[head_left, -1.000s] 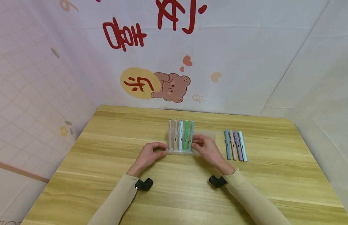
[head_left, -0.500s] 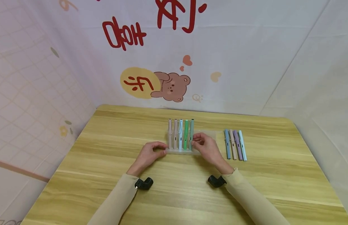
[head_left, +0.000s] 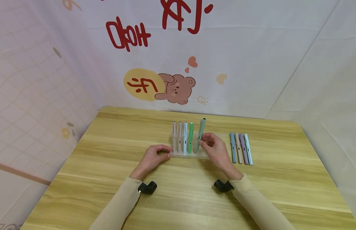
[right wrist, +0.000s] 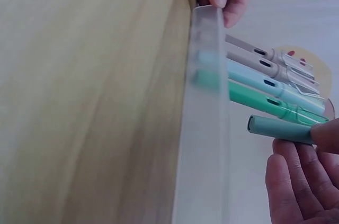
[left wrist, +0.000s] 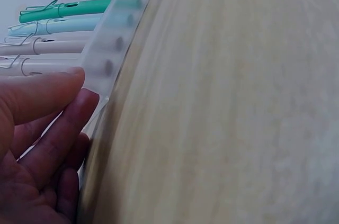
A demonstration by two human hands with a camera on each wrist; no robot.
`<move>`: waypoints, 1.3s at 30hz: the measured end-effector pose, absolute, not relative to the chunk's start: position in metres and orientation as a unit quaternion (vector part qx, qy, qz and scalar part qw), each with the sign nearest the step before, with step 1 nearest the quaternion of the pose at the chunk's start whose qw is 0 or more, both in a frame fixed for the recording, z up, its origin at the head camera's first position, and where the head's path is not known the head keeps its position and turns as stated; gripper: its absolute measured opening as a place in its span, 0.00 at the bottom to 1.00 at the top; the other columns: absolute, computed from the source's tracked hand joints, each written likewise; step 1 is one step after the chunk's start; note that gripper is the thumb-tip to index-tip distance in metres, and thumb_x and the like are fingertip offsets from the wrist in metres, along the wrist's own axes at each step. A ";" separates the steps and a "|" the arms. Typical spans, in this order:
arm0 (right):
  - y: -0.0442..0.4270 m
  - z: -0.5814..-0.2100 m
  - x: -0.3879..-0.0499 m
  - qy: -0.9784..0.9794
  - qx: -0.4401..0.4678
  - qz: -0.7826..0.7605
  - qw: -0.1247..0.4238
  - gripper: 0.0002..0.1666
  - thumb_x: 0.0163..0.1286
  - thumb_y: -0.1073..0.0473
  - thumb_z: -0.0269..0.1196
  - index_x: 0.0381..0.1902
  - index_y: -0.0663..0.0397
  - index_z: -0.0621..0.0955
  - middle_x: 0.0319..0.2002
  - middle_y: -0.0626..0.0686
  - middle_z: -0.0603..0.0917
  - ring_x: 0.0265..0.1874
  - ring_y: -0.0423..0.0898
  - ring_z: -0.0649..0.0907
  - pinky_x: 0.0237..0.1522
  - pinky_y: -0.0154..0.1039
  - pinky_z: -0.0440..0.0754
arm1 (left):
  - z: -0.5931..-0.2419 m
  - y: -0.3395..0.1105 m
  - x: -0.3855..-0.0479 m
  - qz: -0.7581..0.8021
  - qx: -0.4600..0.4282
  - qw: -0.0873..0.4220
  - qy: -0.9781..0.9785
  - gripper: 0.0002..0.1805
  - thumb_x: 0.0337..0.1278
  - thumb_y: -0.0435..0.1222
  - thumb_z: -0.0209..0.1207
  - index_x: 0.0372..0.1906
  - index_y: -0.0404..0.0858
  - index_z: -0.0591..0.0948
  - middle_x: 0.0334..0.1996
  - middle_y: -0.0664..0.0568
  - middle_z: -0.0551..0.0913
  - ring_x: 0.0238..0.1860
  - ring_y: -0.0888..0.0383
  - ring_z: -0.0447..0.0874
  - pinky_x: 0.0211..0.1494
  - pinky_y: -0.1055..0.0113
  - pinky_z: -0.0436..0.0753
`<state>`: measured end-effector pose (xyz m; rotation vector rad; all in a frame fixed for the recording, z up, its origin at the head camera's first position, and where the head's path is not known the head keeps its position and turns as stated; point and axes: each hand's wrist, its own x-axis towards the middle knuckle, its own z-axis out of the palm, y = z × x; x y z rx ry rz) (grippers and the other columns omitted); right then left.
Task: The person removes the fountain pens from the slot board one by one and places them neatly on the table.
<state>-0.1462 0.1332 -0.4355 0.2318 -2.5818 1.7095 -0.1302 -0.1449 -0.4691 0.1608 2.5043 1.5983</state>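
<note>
A clear frosted holder (head_left: 190, 156) lies on the table with four upright pens in its left part: two pinkish-grey, a light blue (head_left: 185, 140) and a bright green (head_left: 190, 140). My left hand (head_left: 150, 159) pinches the holder's left end between thumb and fingers. Between the thumb and fingers of my right hand (head_left: 217, 154) is a sage-green pen (head_left: 201, 131), tilted with its top to the right. Its lower end hangs free of the holder (right wrist: 202, 150) in the right wrist view, where the pen (right wrist: 280, 128) sits beside the bright green one.
Four more pens lie side by side on the table right of the holder: blue (head_left: 233, 148), beige (head_left: 238, 149), purple (head_left: 243, 149) and light blue (head_left: 248, 150). A printed cloth (head_left: 241, 57) hangs behind the wooden table (head_left: 183, 195).
My right hand has lifted the sage-green pen out of its place in the row and shifted it up and right. The left hand has stayed at the holder's end.
</note>
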 end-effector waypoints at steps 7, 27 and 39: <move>0.144 -0.429 -0.141 -0.815 0.081 0.572 0.037 0.16 0.75 0.61 0.66 0.56 0.64 0.81 0.51 0.62 0.85 0.50 0.56 0.87 0.48 0.29 0.81 | -0.470 -0.145 -0.130 0.534 0.051 0.086 0.839 0.10 0.62 0.33 0.70 0.48 0.41 0.89 0.52 0.51 0.88 0.58 0.49 0.81 0.67 0.47 0.74; 0.185 -0.409 -0.127 -0.796 0.075 0.597 0.060 0.19 0.75 0.61 0.65 0.58 0.66 0.79 0.50 0.62 0.84 0.43 0.40 0.85 0.47 0.29 0.83 | -0.472 -0.145 -0.131 0.527 0.046 0.083 0.845 0.10 0.61 0.33 0.70 0.47 0.41 0.89 0.52 0.50 0.88 0.59 0.48 0.81 0.67 0.47 0.74; 0.217 -0.408 -0.117 -0.819 0.038 0.566 0.082 0.19 0.76 0.58 0.64 0.57 0.64 0.80 0.47 0.53 0.85 0.42 0.40 0.85 0.43 0.28 0.81 | -0.471 -0.145 -0.132 0.521 0.043 0.086 0.848 0.10 0.62 0.34 0.70 0.48 0.42 0.90 0.52 0.52 0.88 0.59 0.49 0.81 0.67 0.47 0.74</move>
